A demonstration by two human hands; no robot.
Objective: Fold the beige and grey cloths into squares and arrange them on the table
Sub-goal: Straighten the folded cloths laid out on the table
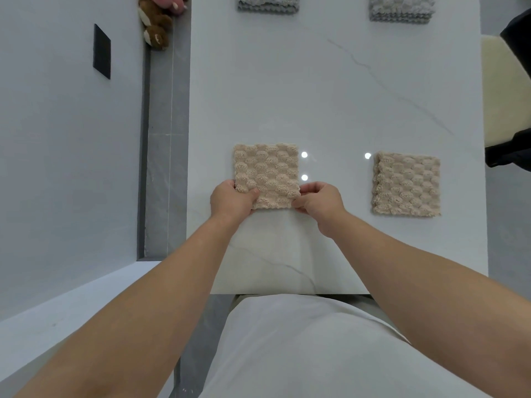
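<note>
A folded beige cloth [267,170] with a bubbly texture lies as a square on the white marble table [330,90]. My left hand [232,201] pinches its near left corner, thumb on top. My right hand [320,201] pinches its near right corner. A second beige cloth [406,183], folded square, lies flat to the right, apart from both hands. Two folded grey cloths sit at the far edge of the view: one on the left [268,4] and one on the right [400,8], both partly cut off.
Plush toys [158,18] sit on the grey floor strip left of the table. A black plate [102,51] is on the wall at left. A cream chair seat [502,90] with dark fabric stands at the right edge. The table's near edge is by my body.
</note>
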